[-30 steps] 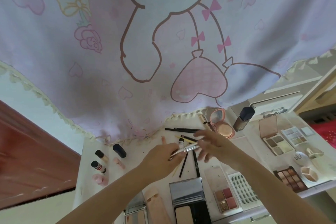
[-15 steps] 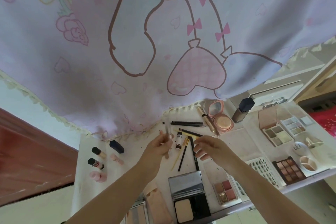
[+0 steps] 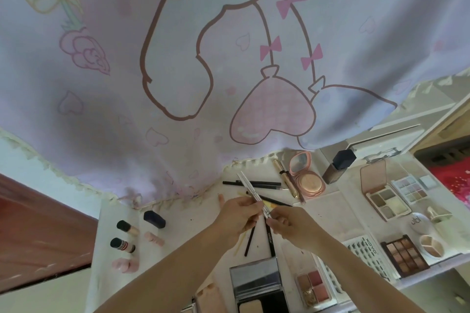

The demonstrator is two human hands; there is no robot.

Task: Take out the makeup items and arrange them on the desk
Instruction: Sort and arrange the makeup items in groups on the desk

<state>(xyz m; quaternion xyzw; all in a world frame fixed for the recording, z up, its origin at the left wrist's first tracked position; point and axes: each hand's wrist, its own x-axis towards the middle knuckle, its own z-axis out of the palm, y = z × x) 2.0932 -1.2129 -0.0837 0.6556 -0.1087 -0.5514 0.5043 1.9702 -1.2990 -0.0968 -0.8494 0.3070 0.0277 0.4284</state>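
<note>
Two hands meet at the centre of the head view, low in the frame, over the white desk (image 3: 193, 221); the left hand (image 3: 239, 218) curls its fingers round a slim silver pencil (image 3: 250, 192), which slants up and to the left from the grip; the right hand (image 3: 292, 226) pinches the lower end of that same pencil with thumb and fingertips. Beneath them on the desk lie several dark pencils (image 3: 254, 183) and a thin yellow stick (image 3: 239, 245). To the right of centre stand an open pink compact (image 3: 306, 178), a gold tube (image 3: 288, 180) just beside it, and a dark-capped foundation bottle (image 3: 339, 166); farther right sit eyeshadow palettes (image 3: 386, 197), one brown (image 3: 404, 255). At lower left rest small capped bottles (image 3: 127, 227) and pink sponges (image 3: 124, 265); at the bottom edge, a black mirror compact (image 3: 256, 284) and a blush palette (image 3: 314, 287). A pale cartoon-printed curtain (image 3: 203, 58) fills the upper frame.
</note>
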